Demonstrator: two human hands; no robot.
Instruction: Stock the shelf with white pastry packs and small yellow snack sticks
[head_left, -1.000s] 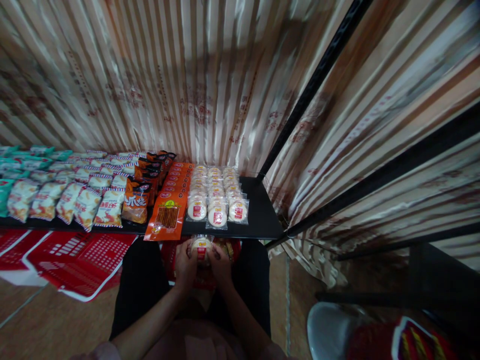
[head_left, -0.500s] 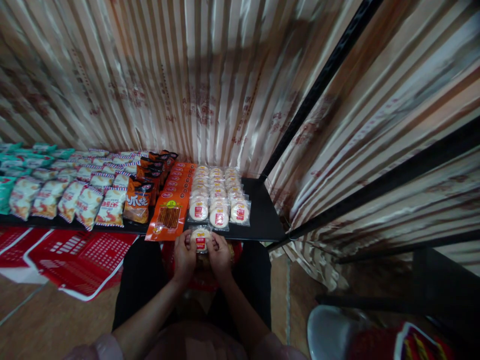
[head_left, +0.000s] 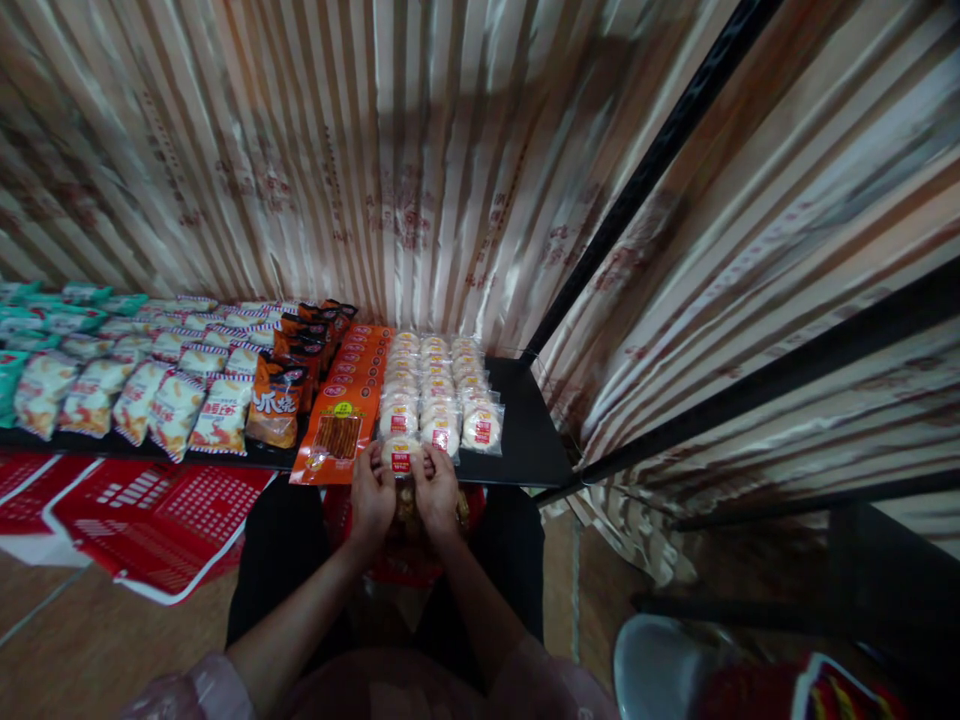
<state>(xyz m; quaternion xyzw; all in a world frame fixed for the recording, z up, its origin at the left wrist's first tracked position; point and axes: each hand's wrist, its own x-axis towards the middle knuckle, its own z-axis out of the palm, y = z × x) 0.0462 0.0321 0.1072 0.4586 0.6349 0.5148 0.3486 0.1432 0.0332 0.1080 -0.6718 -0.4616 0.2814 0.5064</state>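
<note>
- Your left hand (head_left: pixel 373 500) and right hand (head_left: pixel 436 492) grasp a round white packet (head_left: pixel 400 458) between them by its sides.
- That packet is at the front edge of the black shelf (head_left: pixel 529 425), before the left column of matching packets (head_left: pixel 440 400).
- Just left, an orange pouch (head_left: pixel 335 430) reaches the same edge.
- Below that edge, farther left, is a red basket (head_left: pixel 161 520).

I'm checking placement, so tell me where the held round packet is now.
In the head view, the round packet is at the front edge of the shelf, between the left hand and right hand, right of the orange pack.
</note>
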